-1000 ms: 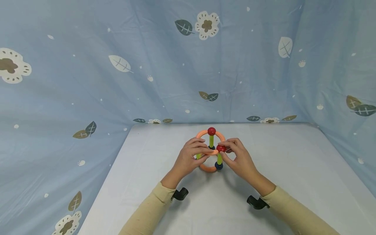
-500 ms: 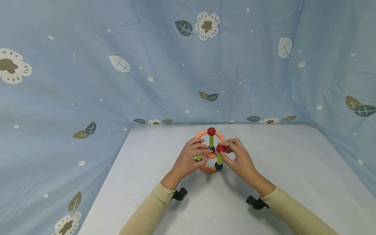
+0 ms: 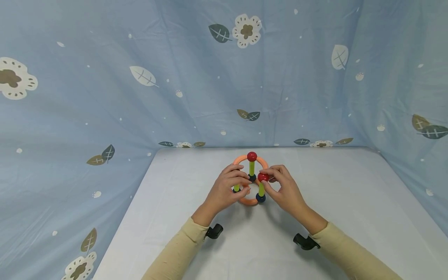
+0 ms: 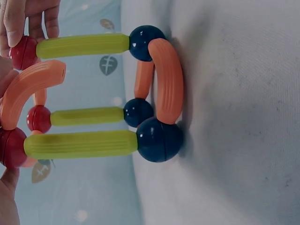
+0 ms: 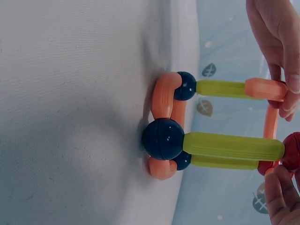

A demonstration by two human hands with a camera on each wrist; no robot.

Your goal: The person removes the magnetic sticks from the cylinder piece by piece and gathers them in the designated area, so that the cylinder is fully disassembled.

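- Basically, key relation = gap at the front top of the ball-and-rod frame [image 3: 252, 168]: free end of the orange front arc [image 4: 29, 80] vs. the R red ball [image 3: 263, 177]. Apart, not touching.
- Frame loc.: far half of the bench [image 3: 350, 202], roughly centred, upright on its blue balls, between both hands.
- Arc's long axis: curved; starts at the L red ball [image 4: 13, 148], heads R, then droops bench-ward. In the L wrist view the free end sits lower than the R red ball, approx. level w/ upper part of the R green rod [image 4: 84, 45]. Depth there: can't judge.
- From L hand [image 3: 225, 186], arc lies to its R, right at the fingers; L hand is nearer to the arc's root.
- From R hand [image 3: 284, 186], arc lies to the L, beyond the ball.
- L hand state: fingers bent narrow round the arc's root, by the L red ball; exact contact partly hidden.
- R hand state: thumb + fingertips pinching the R red ball, rod upright beneath it.
- Elsewhere: back red ball [image 3: 252, 156] carries the rear orange arcs; lower orange ring [image 3: 249, 202] lies on the bench side, linking blue balls.
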